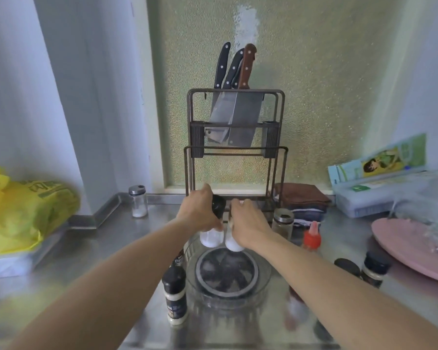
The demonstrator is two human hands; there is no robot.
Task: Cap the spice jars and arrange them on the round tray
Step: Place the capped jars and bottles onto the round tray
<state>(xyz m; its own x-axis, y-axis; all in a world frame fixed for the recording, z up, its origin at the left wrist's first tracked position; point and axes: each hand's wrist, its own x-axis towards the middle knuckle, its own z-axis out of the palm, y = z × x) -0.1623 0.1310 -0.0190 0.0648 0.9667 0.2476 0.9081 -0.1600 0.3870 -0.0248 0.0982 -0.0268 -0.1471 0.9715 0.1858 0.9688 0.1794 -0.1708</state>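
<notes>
My left hand (199, 211) grips a white jar with a black cap (211, 237), held over the far rim of the round clear tray (264, 272). My right hand (248, 223) grips a second white jar (233, 243) right beside it; its top is hidden by my fingers. A black-capped jar (175, 294) stands left of the tray. Another black-capped jar (374, 269) stands at the right with a loose black lid (347, 266) next to it. A red-capped bottle (312, 237) and a glass jar with a steel lid (283, 223) stand behind the tray.
A knife rack (234, 137) with several knives stands against the wall behind my hands. A steel-lidded glass jar (138, 201) sits far left, beside a yellow bag (23, 210). At right are a pink plate (412, 248), folded cloths (301, 198) and a box (369, 198).
</notes>
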